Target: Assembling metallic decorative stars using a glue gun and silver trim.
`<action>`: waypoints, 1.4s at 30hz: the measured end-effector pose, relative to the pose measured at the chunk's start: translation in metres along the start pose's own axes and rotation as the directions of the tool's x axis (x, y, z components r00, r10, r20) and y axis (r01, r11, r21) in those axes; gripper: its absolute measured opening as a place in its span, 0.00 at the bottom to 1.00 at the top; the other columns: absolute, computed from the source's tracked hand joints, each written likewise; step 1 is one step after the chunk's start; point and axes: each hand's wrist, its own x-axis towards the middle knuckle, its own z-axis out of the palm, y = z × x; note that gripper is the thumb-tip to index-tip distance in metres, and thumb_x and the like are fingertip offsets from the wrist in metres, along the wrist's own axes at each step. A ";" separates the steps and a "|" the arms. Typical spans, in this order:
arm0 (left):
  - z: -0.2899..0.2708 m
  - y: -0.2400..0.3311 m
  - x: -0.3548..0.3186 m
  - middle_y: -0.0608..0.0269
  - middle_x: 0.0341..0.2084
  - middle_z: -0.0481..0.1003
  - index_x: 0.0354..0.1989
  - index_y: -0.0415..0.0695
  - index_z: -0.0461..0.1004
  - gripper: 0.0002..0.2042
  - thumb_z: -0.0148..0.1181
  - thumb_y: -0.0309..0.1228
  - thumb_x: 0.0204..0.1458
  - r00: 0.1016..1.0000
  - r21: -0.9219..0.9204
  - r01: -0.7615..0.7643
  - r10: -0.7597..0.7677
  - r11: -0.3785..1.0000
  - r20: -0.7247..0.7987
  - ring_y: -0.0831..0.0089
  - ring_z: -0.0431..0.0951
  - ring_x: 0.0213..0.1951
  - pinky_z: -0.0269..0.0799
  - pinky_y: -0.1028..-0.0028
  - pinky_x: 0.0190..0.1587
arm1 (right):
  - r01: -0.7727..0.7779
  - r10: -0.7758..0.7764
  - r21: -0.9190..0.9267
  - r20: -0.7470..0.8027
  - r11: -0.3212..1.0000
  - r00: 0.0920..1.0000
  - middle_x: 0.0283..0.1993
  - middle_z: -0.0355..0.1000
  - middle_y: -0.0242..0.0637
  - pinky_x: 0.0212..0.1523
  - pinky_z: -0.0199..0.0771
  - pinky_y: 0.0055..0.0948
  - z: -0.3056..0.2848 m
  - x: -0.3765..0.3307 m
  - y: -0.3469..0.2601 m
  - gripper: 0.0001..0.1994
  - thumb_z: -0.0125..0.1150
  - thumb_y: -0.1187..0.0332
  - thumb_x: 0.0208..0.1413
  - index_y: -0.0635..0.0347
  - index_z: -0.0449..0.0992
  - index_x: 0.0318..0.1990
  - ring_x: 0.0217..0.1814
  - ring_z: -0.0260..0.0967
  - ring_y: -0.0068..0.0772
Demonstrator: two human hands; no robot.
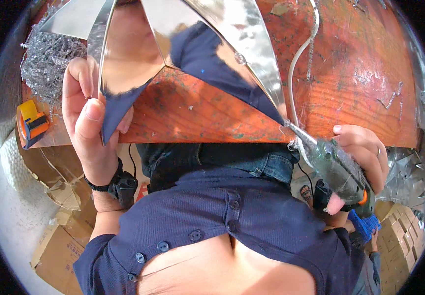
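A mirror-bright silver star-shaped piece (251, 34) with folded, pointed arms stands over the wooden table. My left hand (87, 108) is closed, pinching the edge of one arm between thumb and fingers. My right hand (367, 152) wraps around a dark green glue gun (338, 169) with an orange trigger. The gun's metal nozzle (301, 133) meets the tip of the star's right arm, where a small clear blob shows. Whitish glue strands hang by the nozzle. The star's upper end runs out of the picture.
A heap of silver tinsel (52, 64) lies on the table (355, 98) at far left, with an orange and yellow tape dispenser (31, 125) near it. A white cord (293, 73) crosses right of the star. Cardboard (57, 248) and shiny silver pieces (409, 177) lie beside the table.
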 end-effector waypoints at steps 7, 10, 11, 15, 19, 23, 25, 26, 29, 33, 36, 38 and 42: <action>-0.001 -0.002 -0.003 0.65 0.22 0.62 0.32 0.45 0.55 0.16 0.58 0.39 0.49 0.998 0.034 -0.016 0.018 0.999 -0.064 0.83 0.61 0.14 0.56 0.85 0.14 | 0.058 -0.057 0.000 0.118 0.998 0.991 0.33 0.74 0.44 0.41 0.75 0.36 -0.004 0.003 0.005 0.34 0.68 0.39 0.30 0.64 0.71 0.32 0.40 0.75 0.45; -0.001 -0.007 0.004 0.60 0.18 0.67 0.33 0.44 0.57 0.15 0.56 0.38 0.50 0.997 0.016 -0.057 0.058 0.998 -0.053 0.81 0.63 0.10 0.57 0.85 0.10 | 0.019 -0.016 -0.019 0.124 1.000 0.992 0.34 0.74 0.44 0.41 0.75 0.37 -0.010 0.003 -0.005 0.33 0.69 0.41 0.31 0.63 0.71 0.33 0.42 0.74 0.45; -0.001 -0.007 0.004 0.60 0.18 0.67 0.33 0.44 0.57 0.15 0.56 0.38 0.50 0.997 0.017 -0.071 0.071 0.997 -0.041 0.81 0.63 0.10 0.57 0.86 0.10 | 0.025 -0.023 -0.010 0.136 1.000 0.990 0.34 0.74 0.44 0.42 0.75 0.37 -0.010 0.003 -0.003 0.32 0.69 0.41 0.31 0.63 0.71 0.33 0.42 0.74 0.45; 0.000 0.000 0.000 0.69 0.26 0.59 0.32 0.45 0.55 0.17 0.59 0.38 0.49 1.000 -0.007 0.010 -0.010 1.000 -0.005 0.84 0.59 0.18 0.56 0.85 0.17 | 0.061 -0.056 -0.021 0.187 0.998 0.981 0.34 0.74 0.44 0.42 0.75 0.38 -0.011 0.007 0.000 0.32 0.69 0.42 0.33 0.63 0.71 0.33 0.42 0.74 0.46; -0.001 -0.002 0.001 0.69 0.26 0.59 0.32 0.46 0.55 0.17 0.58 0.38 0.49 1.000 -0.010 0.002 -0.002 1.000 -0.001 0.84 0.59 0.18 0.56 0.85 0.17 | 0.070 -0.065 -0.027 0.178 0.997 0.982 0.35 0.74 0.44 0.43 0.75 0.38 -0.009 0.007 0.002 0.31 0.68 0.42 0.35 0.63 0.71 0.34 0.42 0.74 0.47; 0.001 -0.001 0.001 0.69 0.25 0.59 0.32 0.46 0.55 0.17 0.58 0.38 0.50 1.000 -0.002 -0.005 0.005 1.000 0.001 0.84 0.59 0.18 0.55 0.85 0.17 | 0.068 -0.057 -0.069 0.152 0.995 0.987 0.35 0.74 0.44 0.42 0.75 0.38 -0.010 0.005 0.001 0.31 0.68 0.42 0.35 0.64 0.71 0.34 0.42 0.74 0.47; 0.000 -0.002 0.001 0.69 0.25 0.59 0.32 0.46 0.55 0.17 0.58 0.38 0.50 1.000 0.000 -0.008 0.008 1.000 0.003 0.84 0.59 0.18 0.55 0.85 0.17 | 0.078 -0.065 -0.078 0.162 0.994 0.985 0.35 0.74 0.45 0.42 0.75 0.38 -0.013 0.006 0.002 0.32 0.68 0.42 0.34 0.64 0.71 0.34 0.42 0.74 0.47; 0.000 -0.002 0.000 0.69 0.25 0.59 0.32 0.46 0.55 0.17 0.58 0.39 0.50 1.000 0.000 -0.011 0.011 1.000 0.008 0.85 0.59 0.18 0.55 0.85 0.16 | 0.087 -0.075 -0.060 0.172 0.994 0.982 0.35 0.74 0.45 0.42 0.75 0.38 -0.014 0.006 0.002 0.33 0.68 0.41 0.33 0.64 0.71 0.34 0.42 0.74 0.47; 0.001 -0.003 0.000 0.69 0.24 0.59 0.32 0.46 0.55 0.17 0.58 0.39 0.50 1.000 0.002 -0.016 0.016 1.000 -0.010 0.85 0.59 0.18 0.55 0.85 0.16 | 0.105 -0.094 -0.043 0.194 0.994 0.976 0.34 0.74 0.45 0.41 0.75 0.38 -0.015 0.006 0.004 0.34 0.68 0.39 0.31 0.65 0.71 0.34 0.42 0.74 0.48; 0.001 -0.003 -0.001 0.69 0.24 0.59 0.32 0.46 0.55 0.17 0.58 0.39 0.50 1.000 0.006 -0.002 0.003 1.000 -0.017 0.85 0.59 0.18 0.55 0.85 0.16 | 0.125 -0.117 -0.037 0.181 0.991 0.976 0.33 0.74 0.46 0.41 0.76 0.39 -0.013 0.005 0.005 0.35 0.67 0.38 0.32 0.65 0.70 0.33 0.41 0.75 0.48; 0.000 -0.004 0.000 0.69 0.25 0.59 0.32 0.45 0.55 0.17 0.58 0.39 0.50 1.000 -0.001 -0.021 0.021 1.000 0.001 0.85 0.59 0.17 0.55 0.85 0.16 | 0.140 -0.138 -0.002 0.143 0.990 0.980 0.32 0.74 0.46 0.41 0.76 0.38 -0.008 0.005 0.006 0.34 0.67 0.38 0.32 0.65 0.71 0.32 0.40 0.75 0.48; 0.000 -0.004 0.001 0.69 0.25 0.59 0.33 0.45 0.55 0.17 0.58 0.39 0.50 1.000 -0.003 -0.020 0.020 1.000 0.004 0.84 0.59 0.17 0.55 0.85 0.17 | 0.134 -0.131 -0.011 0.148 0.991 0.980 0.31 0.74 0.46 0.40 0.76 0.38 -0.008 0.007 0.004 0.33 0.66 0.39 0.33 0.66 0.71 0.31 0.39 0.75 0.48; -0.003 -0.003 -0.002 0.69 0.25 0.59 0.33 0.45 0.55 0.17 0.58 0.39 0.50 1.000 0.007 -0.010 0.010 1.000 0.002 0.84 0.59 0.18 0.56 0.84 0.17 | 0.131 -0.126 -0.051 0.081 0.990 0.989 0.29 0.74 0.46 0.38 0.76 0.37 -0.002 0.003 0.006 0.33 0.65 0.38 0.35 0.66 0.71 0.28 0.37 0.75 0.47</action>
